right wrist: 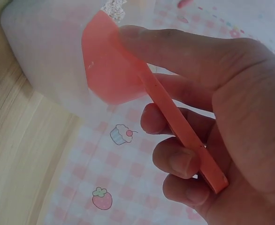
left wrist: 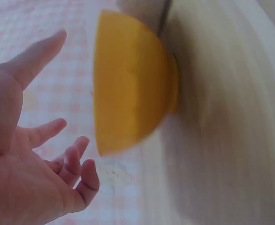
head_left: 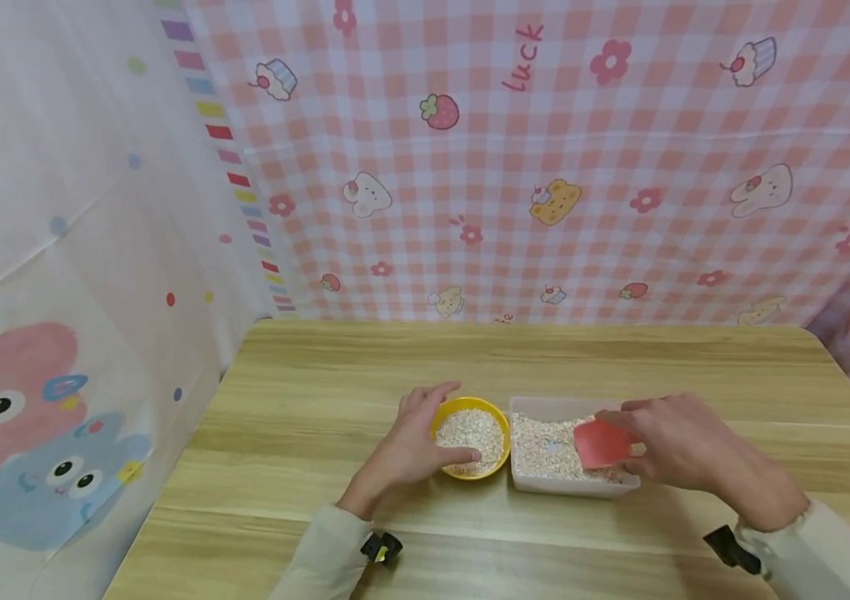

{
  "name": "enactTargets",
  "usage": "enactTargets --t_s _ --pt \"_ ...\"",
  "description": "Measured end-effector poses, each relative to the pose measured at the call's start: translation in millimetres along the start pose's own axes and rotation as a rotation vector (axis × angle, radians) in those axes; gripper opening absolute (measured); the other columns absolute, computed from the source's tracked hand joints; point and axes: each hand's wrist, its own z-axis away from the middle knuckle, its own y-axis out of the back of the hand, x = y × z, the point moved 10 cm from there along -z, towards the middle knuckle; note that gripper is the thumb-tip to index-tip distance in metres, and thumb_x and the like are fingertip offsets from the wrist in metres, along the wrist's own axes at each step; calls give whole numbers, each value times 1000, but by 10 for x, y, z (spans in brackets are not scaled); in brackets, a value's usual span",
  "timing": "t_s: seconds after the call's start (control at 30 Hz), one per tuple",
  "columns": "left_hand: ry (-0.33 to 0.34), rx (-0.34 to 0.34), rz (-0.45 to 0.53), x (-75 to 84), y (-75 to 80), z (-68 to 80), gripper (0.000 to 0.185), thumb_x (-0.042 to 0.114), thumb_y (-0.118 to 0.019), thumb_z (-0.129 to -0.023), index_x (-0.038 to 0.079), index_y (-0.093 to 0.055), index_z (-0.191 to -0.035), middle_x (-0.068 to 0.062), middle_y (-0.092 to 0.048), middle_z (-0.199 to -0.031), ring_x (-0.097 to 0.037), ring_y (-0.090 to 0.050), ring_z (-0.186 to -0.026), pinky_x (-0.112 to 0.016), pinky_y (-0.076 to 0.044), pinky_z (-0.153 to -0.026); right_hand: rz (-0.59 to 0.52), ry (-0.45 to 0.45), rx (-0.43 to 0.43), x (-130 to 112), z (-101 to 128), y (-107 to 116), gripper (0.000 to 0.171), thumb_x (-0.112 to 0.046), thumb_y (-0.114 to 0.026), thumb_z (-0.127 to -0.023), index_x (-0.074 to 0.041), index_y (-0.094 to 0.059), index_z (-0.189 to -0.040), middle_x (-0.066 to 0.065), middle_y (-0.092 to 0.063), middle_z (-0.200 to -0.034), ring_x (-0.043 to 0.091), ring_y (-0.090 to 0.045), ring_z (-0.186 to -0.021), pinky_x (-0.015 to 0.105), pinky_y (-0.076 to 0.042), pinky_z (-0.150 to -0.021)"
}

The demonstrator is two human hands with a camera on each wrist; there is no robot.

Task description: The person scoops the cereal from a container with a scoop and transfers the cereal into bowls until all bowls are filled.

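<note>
A yellow bowl (left wrist: 128,84) filled with pale flakes that look like oats (head_left: 468,435) stands on the table. My left hand (head_left: 421,437) is beside it, thumb over the near rim in the head view; the left wrist view shows the fingers spread and apart from the bowl. To the bowl's right is a translucent white box (head_left: 571,486) of the same flakes. My right hand (head_left: 676,442) grips the handle of a red scoop (right wrist: 111,61), fingers curled round it and thumb along the top. The scoop's blade is over the box's right half.
The wooden table (head_left: 365,354) carries the bowl and box near its middle. A pink checked cloth (head_left: 500,167) hangs behind its back edge, and a white printed cloth (head_left: 95,250) hangs at the left. A black strap mount (head_left: 382,547) sits at the left sleeve.
</note>
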Motion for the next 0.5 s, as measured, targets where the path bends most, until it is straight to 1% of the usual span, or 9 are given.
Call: enactTargets --t_s 0.07,0.17,0.23,0.3,0.37,0.43,0.5 --pt "-34 15 6 109 2 9 87 39 -86 -76 26 -40 -150 -10 -45 -138 -23 -37 -122 -47 -42 -100 -1 -2 -13 -9 -10 -20 55 -35 -88 -70 -17 -72 -120 2 -72 -97 8 -55 -63 35 -47 -55" --pt "-83 15 8 257 -32 16 81 37 -84 -79 22 -43 -148 -10 -50 -132 -24 -40 -121 -45 -44 -97 -3 5 -18 -30 -25 -42 54 -33 -88 -70 -16 -72 -118 -3 -69 -91 9 -56 -64 34 -47 -55" --pt "-94 5 6 328 -74 15 79 36 -83 -80 18 -44 -147 -8 -54 -125 -23 -44 -118 -43 -44 -97 -3 12 -12 -48 -32 -49 52 -32 -88 -70 -16 -72 -117 -5 -67 -87 8 -55 -63 33 -46 -55" --pt "-93 -16 1 373 -139 -2 79 35 -83 -80 14 -44 -147 -5 -58 -114 -20 -52 -105 -34 -47 -90 -8 15 -11 -55 -38 -59 51 -30 -88 -70 -16 -72 -117 -6 -66 -85 8 -55 -63 32 -45 -55" --pt "-81 -47 0 406 -217 -20 81 33 -83 -80 11 -44 -147 -3 -60 -103 -15 -54 -84 -27 -47 -76 -20 12 -14 -58 -44 -74 51 -30 -87 -70 -16 -73 -116 -7 -66 -84 7 -54 -64 32 -45 -55" --pt "-63 -84 -5 424 -300 -33 84 34 -83 -80 9 -42 -148 2 -60 -92 -10 -49 -67 -22 -43 -65 -42 7 -27 -58 -53 -96 50 -30 -87 -70 -16 -73 -116 -5 -69 -88 7 -55 -66 32 -45 -56" --pt "-57 -123 -12 447 -381 -44 86 34 -84 -80 8 -40 -150 4 -59 -85 -6 -42 -59 -19 -40 -60 -65 5 -37 -56 -64 -122 50 -30 -87 -70 -16 -73 -116 -4 -70 -89 6 -55 -68 32 -45 -57"
